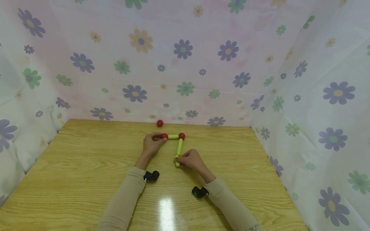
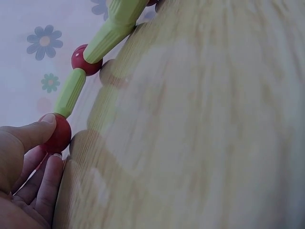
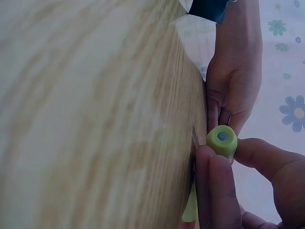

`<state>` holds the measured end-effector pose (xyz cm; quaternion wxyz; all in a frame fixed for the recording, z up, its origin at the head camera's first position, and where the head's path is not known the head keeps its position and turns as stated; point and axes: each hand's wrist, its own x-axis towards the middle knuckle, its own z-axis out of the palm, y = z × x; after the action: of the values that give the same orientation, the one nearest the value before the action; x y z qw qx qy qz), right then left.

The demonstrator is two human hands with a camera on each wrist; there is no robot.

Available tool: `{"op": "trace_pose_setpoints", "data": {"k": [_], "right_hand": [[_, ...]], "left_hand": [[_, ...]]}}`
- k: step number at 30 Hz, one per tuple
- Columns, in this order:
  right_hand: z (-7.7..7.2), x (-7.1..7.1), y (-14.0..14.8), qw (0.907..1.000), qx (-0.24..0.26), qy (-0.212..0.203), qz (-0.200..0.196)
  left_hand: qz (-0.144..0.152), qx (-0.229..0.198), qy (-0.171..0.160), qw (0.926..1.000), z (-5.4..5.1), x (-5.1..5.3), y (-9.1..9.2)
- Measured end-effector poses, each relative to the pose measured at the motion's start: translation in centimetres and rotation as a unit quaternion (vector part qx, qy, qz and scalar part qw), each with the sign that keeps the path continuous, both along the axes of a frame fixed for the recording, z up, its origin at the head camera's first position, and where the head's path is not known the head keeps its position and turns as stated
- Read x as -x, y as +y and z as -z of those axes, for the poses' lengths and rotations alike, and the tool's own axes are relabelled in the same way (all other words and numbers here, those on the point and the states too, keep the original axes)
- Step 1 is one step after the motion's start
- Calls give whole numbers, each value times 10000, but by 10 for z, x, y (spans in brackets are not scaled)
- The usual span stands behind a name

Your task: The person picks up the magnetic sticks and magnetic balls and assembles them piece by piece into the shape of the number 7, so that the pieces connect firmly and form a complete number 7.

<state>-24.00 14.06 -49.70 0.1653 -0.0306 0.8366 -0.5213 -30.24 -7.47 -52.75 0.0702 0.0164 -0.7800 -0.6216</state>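
Note:
My left hand [image 1: 151, 144] pinches a red ball [image 2: 59, 134] between thumb and fingers. From that ball a short yellow-green rod [image 1: 173, 136] runs right to a second red ball [image 1: 181, 136]. Another yellow-green rod [image 1: 179, 146] extends from the second ball toward me. At its near end, my right hand [image 1: 192, 160] pinches a further green rod [image 3: 221, 145] between thumb and fingertips. A grey disc shows in this rod's end in the right wrist view. Whether the two nearer rods touch, I cannot tell.
A loose red ball [image 1: 160, 123] lies at the table's back edge. The wooden table [image 1: 86, 166] is enclosed by flowered cloth [image 1: 162, 77] at the back and sides. Black devices [image 1: 151, 175] are strapped at both wrists.

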Motion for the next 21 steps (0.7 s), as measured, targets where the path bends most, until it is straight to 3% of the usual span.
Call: {"op": "trace_pose_setpoints", "data": {"k": [13, 21], "right_hand": [[-1, 0, 2, 9999, 117, -97, 27], [-1, -3, 0, 9997, -84, -193, -85]], "left_hand": [[-39, -28, -66, 10000, -2, -1, 1], [-47, 18, -84, 10000, -2, -1, 1]]}}
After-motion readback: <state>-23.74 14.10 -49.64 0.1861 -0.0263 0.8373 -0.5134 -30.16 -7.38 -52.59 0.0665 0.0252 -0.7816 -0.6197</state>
